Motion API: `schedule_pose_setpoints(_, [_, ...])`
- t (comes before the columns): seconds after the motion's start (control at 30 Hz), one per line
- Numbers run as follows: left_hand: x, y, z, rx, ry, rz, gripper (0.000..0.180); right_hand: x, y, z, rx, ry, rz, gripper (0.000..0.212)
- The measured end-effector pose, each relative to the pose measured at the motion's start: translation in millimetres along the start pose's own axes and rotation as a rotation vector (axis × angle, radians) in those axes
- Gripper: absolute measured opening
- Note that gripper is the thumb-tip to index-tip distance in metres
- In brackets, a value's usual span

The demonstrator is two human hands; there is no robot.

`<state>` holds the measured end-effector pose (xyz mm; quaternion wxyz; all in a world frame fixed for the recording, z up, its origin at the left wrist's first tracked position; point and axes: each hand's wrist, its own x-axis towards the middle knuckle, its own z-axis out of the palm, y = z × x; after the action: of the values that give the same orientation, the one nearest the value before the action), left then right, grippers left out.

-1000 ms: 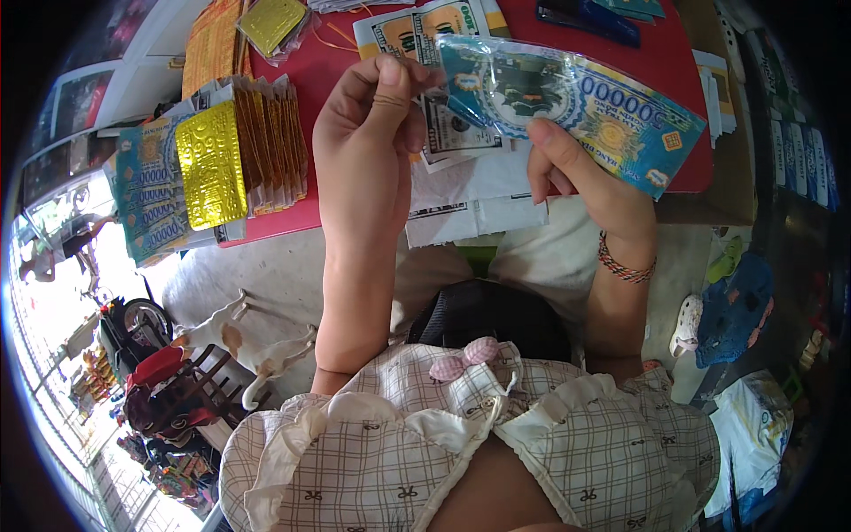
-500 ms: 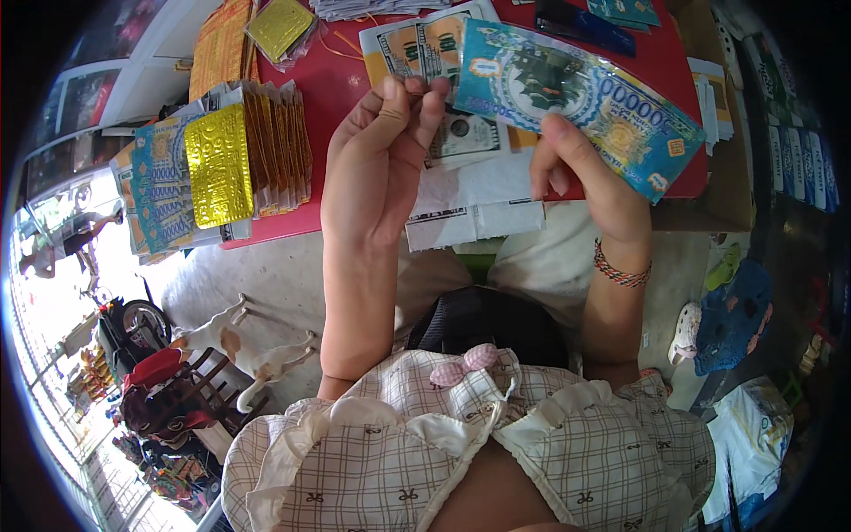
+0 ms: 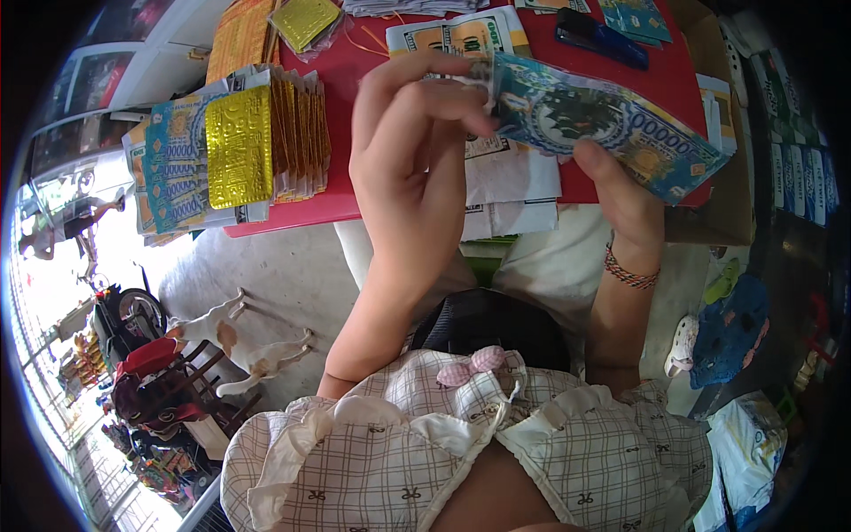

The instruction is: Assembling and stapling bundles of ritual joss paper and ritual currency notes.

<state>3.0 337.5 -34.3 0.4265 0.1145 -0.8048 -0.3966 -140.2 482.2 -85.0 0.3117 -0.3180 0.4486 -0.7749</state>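
Note:
A pack of blue and yellow banknote-like papers (image 3: 576,124) in clear plastic is tilted above the table. My right hand (image 3: 625,199) grips its near side, with the thumb pressed on top. At the pack's left end my left hand (image 3: 412,151) has its fingers bent and closed on the clear plastic edge; its thumb is mostly hidden. Beneath lie dollar-like papers (image 3: 456,37) and white sheets (image 3: 523,184). To the left stands a bundle of gold-edged folded papers (image 3: 301,133), with a gold foil sheet (image 3: 238,146) and fanned blue notes (image 3: 177,168) against it.
On the red table (image 3: 346,71) are a plastic-wrapped gold square packet (image 3: 304,22), orange papers (image 3: 239,44) and a dark blue oblong object (image 3: 603,40). A cardboard box (image 3: 709,217) borders the right side. A white and tan dog (image 3: 239,341) lies on the floor at left.
My left hand has turned over, its fingers moving onto the pack's left end. The pack has shifted slightly right and tilted more. The table's contents appear a little farther right.

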Motion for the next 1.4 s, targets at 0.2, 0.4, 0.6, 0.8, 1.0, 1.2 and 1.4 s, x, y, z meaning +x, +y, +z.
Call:
schedule_pose_setpoints(0.2, [-2, 6, 1, -0.398, 0.09, -0.431, 0.016, -1, 3, -4, 0.109, 0.007, 0.024, 0.031])
schedule_pose_setpoints(0.4, [4, 19, -14, -0.617, 0.052, -0.732, 0.01, 1, 1, -1, 0.128, -0.032, -0.045, 0.03])
schedule_pose_setpoints(0.6, [4, 13, -13, -0.38, -0.043, -0.532, 0.016, 1, 1, -3, 0.103, -0.049, -0.02, 0.027])
schedule_pose_setpoints(0.8, [4, 12, -21, -0.421, -0.117, -0.515, 0.017, 3, -1, -4, 0.097, -0.102, 0.03, 0.026])
schedule_pose_setpoints(1.0, [2, 13, -19, -0.355, -0.096, -0.447, 0.017, 2, 1, -2, 0.045, -0.037, 0.046, 0.024])
schedule_pose_setpoints(1.2, [2, 10, -23, -0.135, -0.129, -0.362, 0.015, -2, 0, 0, -0.119, 0.022, -0.02, 0.027])
schedule_pose_setpoints(1.4, [-1, 3, -20, -0.165, -0.036, -0.349, 0.011, -3, 4, -5, 0.219, 0.186, -0.069, 0.018])
